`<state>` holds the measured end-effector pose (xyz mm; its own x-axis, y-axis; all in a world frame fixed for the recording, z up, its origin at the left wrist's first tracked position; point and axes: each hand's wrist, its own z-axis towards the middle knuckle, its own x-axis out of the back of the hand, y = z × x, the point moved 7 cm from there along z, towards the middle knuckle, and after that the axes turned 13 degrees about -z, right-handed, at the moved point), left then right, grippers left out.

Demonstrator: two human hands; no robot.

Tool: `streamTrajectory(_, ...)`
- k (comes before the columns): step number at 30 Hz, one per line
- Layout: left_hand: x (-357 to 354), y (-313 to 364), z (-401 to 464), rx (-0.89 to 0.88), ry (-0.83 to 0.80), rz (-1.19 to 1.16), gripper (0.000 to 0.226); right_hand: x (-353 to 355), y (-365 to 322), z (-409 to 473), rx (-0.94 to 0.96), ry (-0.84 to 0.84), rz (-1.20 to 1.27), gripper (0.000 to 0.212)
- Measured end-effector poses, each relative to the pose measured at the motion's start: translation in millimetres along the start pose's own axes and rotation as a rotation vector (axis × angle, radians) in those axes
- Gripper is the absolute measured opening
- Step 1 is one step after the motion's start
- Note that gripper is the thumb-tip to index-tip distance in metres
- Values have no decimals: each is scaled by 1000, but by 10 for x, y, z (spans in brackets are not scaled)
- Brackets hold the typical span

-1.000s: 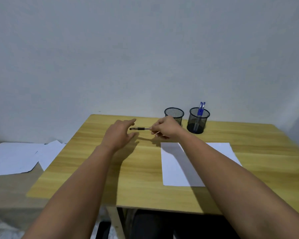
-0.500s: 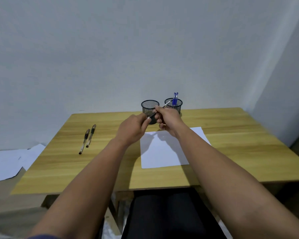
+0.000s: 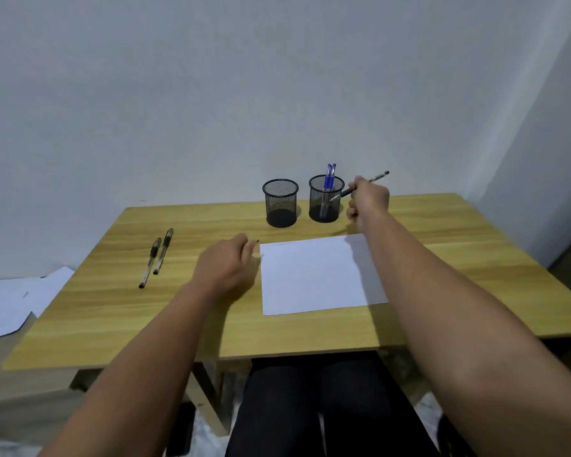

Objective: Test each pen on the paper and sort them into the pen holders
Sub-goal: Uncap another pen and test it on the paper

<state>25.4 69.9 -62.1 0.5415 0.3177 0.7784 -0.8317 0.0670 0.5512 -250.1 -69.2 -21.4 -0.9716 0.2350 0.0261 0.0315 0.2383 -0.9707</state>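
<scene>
Testing step in hand, judging by the setup. Right hand [image 3: 370,199] pinching uncapped black pen [image 3: 360,188], tip angled down-left beside the right mesh holder [image 3: 325,199], which has two blue pens [image 3: 329,178]. Left hand [image 3: 226,263] curled loosely at the sheet's left edge, apparently w/ the cap [image 3: 256,241]; can't confirm. Next: bring tip down to white paper [image 3: 317,275], scribble. Left mesh holder [image 3: 280,202] empty; two more pens [image 3: 155,255] waiting at the left of the table [image 3: 475,258].

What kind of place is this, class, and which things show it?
Probably a plain home or office desk: a light wooden table against a bare white wall, two black mesh pen holders, a white paper sheet.
</scene>
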Motion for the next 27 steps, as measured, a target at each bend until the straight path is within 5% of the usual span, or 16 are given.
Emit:
streamTrajectory(9,34,-576,177,188,46,406,33,-67,339,-160,676,-33,-688,21)
streamTrajectory(12,5,-490,185,104,80,414,46,-123,586,-302,815,-18,-1044,19)
streamTrajectory(18,-169,-7,144,-246,172,253,41,-125,1000,-173,743,-116,-1255,35)
streamTrajectory(23,-526,-15,170,-225,-106,62,51,-126,1042,-168,728,-135,-1250,34)
streamTrajectory(27,-602,-39,134,-207,-133,97,60,-86,1026,-168,740,-153,-1226,36)
